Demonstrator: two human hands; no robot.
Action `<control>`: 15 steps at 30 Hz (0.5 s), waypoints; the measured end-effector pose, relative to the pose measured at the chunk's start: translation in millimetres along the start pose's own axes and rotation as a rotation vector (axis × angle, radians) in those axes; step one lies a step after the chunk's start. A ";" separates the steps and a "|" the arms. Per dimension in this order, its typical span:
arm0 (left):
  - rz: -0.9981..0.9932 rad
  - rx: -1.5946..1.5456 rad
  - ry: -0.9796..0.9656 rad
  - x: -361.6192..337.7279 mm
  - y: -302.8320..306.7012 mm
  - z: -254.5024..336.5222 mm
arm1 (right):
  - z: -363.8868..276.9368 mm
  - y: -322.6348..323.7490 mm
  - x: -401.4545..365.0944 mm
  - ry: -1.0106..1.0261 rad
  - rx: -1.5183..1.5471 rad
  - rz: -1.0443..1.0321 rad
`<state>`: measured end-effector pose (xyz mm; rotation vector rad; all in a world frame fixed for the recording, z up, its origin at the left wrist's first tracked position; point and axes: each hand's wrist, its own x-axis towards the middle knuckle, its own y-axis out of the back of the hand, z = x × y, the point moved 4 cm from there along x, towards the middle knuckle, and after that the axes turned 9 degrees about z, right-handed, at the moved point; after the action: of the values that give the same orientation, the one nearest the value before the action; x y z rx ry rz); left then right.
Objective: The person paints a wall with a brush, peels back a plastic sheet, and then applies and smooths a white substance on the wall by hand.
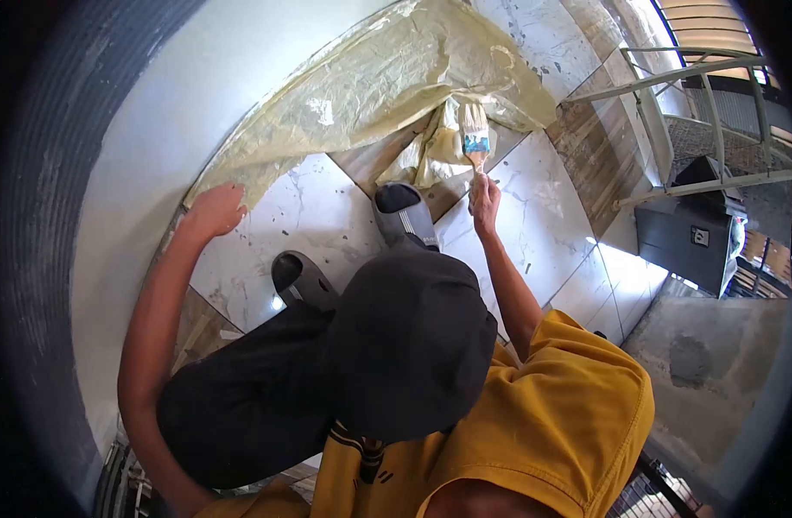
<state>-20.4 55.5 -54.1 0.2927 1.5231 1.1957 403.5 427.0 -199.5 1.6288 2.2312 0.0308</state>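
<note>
Big yellowish plastic sheet (387,86) hangs off the wall (197,86) onto the tiled floor (310,216). Left hand (215,210) rests open and flat on the sheet's lower corner. Right hand (483,197) is clenched round a paintbrush (475,134), bristles right at the sheet's crumpled front edge.

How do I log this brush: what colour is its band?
Blue, on the paintbrush in the right hand; head view.

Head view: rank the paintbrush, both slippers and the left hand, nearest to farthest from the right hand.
1. Paintbrush: held in the right hand, sticking up from it.
2. Front slipper: just left of it.
3. Rear slipper: farther left, lower down.
4. Left hand: far left, by the plastic sheet edge.
</note>
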 end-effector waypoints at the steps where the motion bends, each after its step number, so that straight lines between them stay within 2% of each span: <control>1: 0.017 0.009 -0.001 1.3 -2.9 -3.0 | -7.4 -1.2 -3.4 0.026 -0.039 -0.001; 2: 0.020 -0.014 -0.014 3.5 -12.4 -8.8 | -10.2 -1.2 -2.7 0.094 -0.116 0.011; 3: 0.037 -0.037 -0.035 10.1 -21.5 -14.3 | -33.4 -4.9 -13.3 0.059 -0.107 0.028; 4: 0.053 -0.052 -0.064 15.7 -34.1 -24.1 | -8.9 4.2 -4.4 -0.037 -0.073 -0.017; 5: 0.172 -0.068 -0.117 11.8 -42.6 -30.7 | 29.0 16.9 9.8 0.185 -0.237 -0.058; 6: -0.097 -0.073 0.032 18.6 -39.5 -32.6 | 80.7 28.5 28.2 0.267 -0.245 -0.082; 7: 0.068 -0.057 -0.047 18.8 -52.2 -41.8 | 62.4 26.8 19.5 0.117 -0.052 -0.168; 8: 0.002 -0.025 -0.045 23.6 -52.7 -39.8 | 66.5 31.6 19.4 0.057 -0.192 -0.082; 9: 0.004 -0.041 -0.023 15.0 -27.0 -22.6 | 101.2 43.9 36.1 0.147 -0.378 -0.087; 10: -0.182 -0.027 0.043 24.2 -31.2 -21.2 | 21.3 46.6 -0.3 0.089 -0.440 0.002; 11: -0.107 -0.043 -0.055 44.8 -72.3 -42.8 | 67.5 66.1 18.4 0.213 -0.388 0.180; 12: 0.087 -0.166 -0.121 38.9 -58.4 -36.8 | 18.5 62.1 4.8 -0.033 -0.048 0.262; 13: 0.064 -0.138 -0.157 48.8 -85.1 -43.0 | -6.6 70.0 -6.1 0.043 0.059 0.390; 14: 0.042 -0.113 -0.193 65.8 -96.8 -49.4 | -11.9 84.6 -4.3 0.138 0.000 0.502; 15: 0.052 -0.196 -0.115 42.1 -43.3 -24.6 | -46.6 90.2 -16.4 0.151 -0.065 0.593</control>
<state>-38.3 53.6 -116.8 0.2669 1.2954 1.3357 475.7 451.0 -130.3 2.2493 1.7390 0.3877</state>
